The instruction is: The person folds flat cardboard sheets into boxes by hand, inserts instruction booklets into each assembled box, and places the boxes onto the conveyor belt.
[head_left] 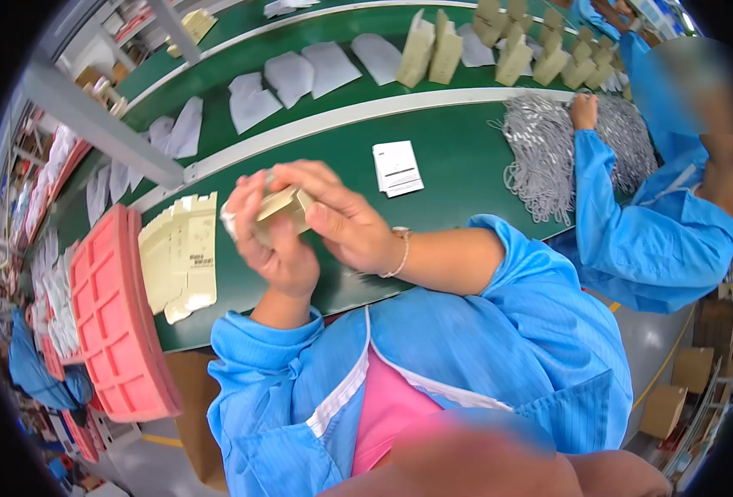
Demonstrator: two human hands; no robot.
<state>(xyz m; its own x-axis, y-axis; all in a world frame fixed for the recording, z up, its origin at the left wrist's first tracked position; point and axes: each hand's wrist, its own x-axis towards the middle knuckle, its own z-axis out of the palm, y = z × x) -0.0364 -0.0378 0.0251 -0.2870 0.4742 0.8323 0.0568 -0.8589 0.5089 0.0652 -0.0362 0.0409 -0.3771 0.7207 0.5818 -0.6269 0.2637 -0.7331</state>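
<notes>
Head view: left hand [280,255] and right hand [351,222] clamped around angular, cream cardboard box [282,205]

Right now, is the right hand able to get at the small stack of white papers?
Probably yes. The white papers lie near it on the green table, with nothing seen between. But the right hand is on the box, so it likely must let go first.

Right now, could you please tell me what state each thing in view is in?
Left hand: closed on the small carton
Right hand: closed on the small carton
Small carton: folded into shape, held
Carton blanks: flat, unfolded
White cards: stacked
Standing cartons: folded, upright
White pouches: lying down
Grey cords: heaped
Pink tray: tilted up steeply
</notes>
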